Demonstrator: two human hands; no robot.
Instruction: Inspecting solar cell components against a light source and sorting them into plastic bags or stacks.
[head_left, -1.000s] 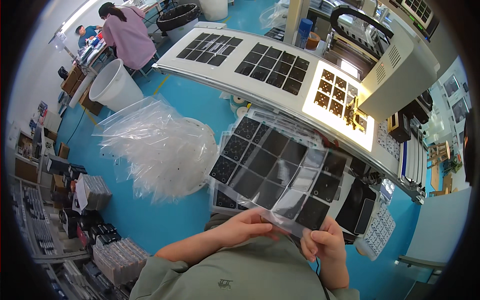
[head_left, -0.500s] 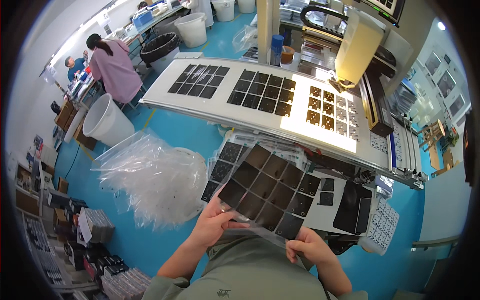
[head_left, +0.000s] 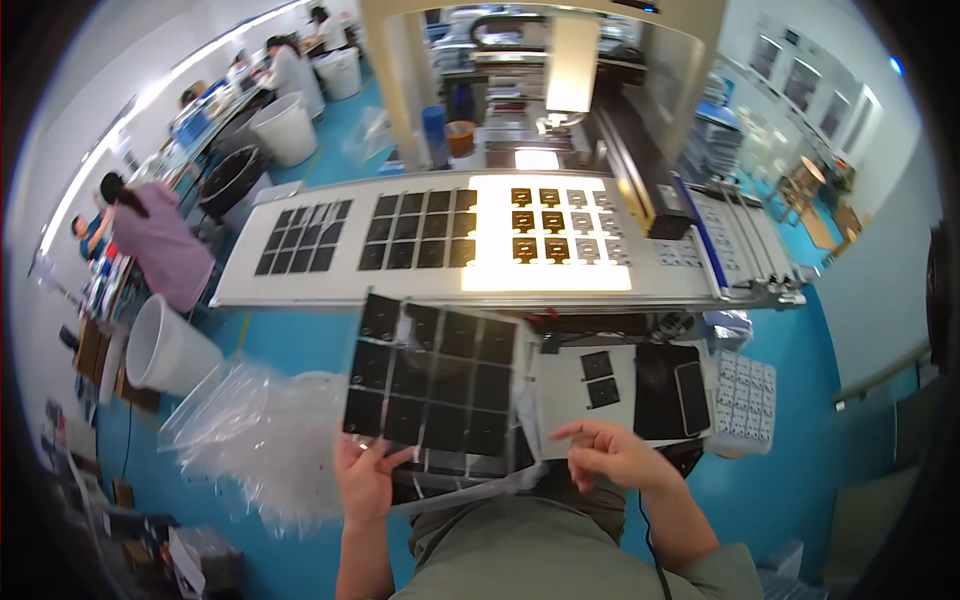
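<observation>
My left hand (head_left: 367, 478) grips the lower left part of a clear film sheet with black squares (head_left: 432, 375), its thumb on the front. The sheet is held up before me, slightly tilted, the squares in a grid. Below and behind its lower edge show more dark squares and loose clear film (head_left: 527, 400), partly hidden. My right hand (head_left: 615, 457) is just right of the film, index finger stretched toward it and the other fingers curled. Nothing shows in it; a small gap seems to part it from the film.
Beyond lies a long white table (head_left: 350, 285) with black-square sheets, one part brightly lit under a machine head (head_left: 572, 70). Nearer right are a phone (head_left: 691, 398), a black mat (head_left: 652, 390) and a patterned white stack (head_left: 745, 400). Clear plastic (head_left: 265, 440) heaps at left; people work far left.
The sheet has turned more upright and shifted left with my left hand. My right hand has let go of its lower right corner. The view has swung to the right.
</observation>
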